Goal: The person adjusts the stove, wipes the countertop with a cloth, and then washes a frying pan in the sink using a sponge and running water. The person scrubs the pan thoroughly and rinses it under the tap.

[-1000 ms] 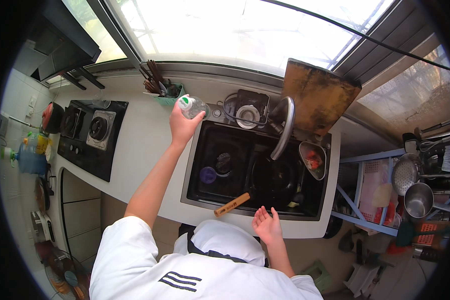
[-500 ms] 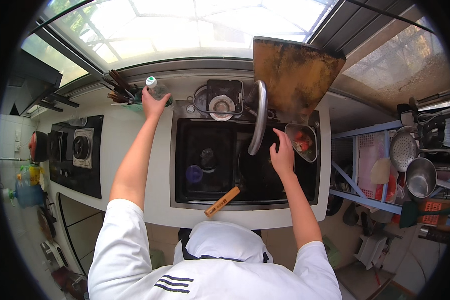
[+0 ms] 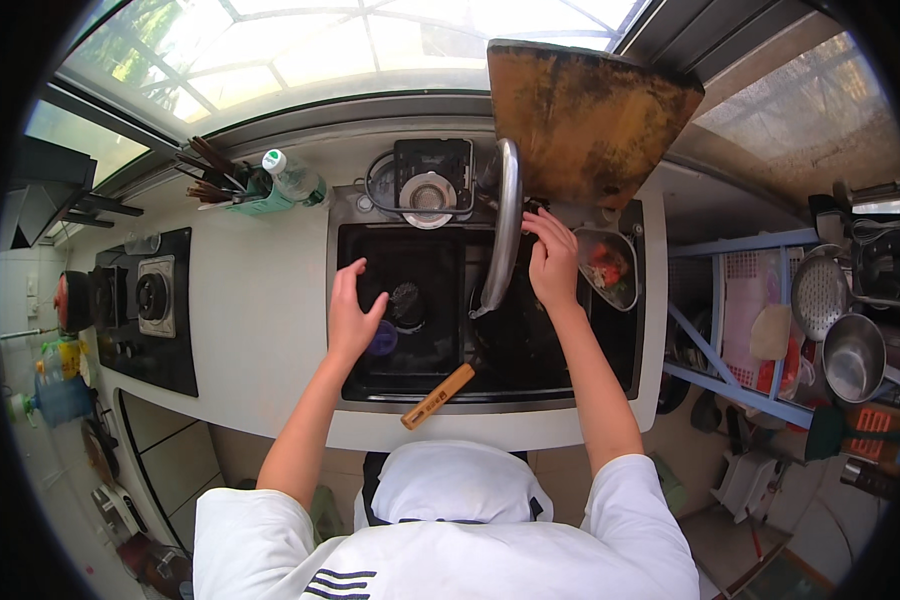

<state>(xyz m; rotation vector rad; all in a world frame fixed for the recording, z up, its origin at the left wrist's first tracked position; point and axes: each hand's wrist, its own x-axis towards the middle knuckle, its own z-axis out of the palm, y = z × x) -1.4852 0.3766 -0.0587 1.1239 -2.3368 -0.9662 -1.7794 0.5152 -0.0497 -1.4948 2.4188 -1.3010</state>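
My left hand [image 3: 355,318] hovers over the left basin of a black double sink [image 3: 345,300], fingers apart and holding nothing. Beneath it lies a round purple thing [image 3: 382,340], partly hidden. My right hand [image 3: 553,258] reaches behind the curved metal faucet [image 3: 507,230], fingers stretched toward its base; whether they touch it I cannot tell. A thin stream appears at the spout. A wooden handle [image 3: 438,396] crosses the sink's front edge; it seems to belong to a dark round pan in the right basin. A clear plastic bottle [image 3: 295,180] with a white cap stands at the back left.
A triangular strainer [image 3: 608,268] with food scraps sits in the sink's right corner. Behind it leans a large stained cutting board [image 3: 585,130]. A chopstick holder [image 3: 260,200] stands by the bottle. At left is a gas stove [image 3: 157,300]; at right, a blue rack [image 3: 705,350] and hanging pans.
My left hand has let go of the bottle and come down right, over the left basin. My right hand has moved up, closer to the faucet's base.
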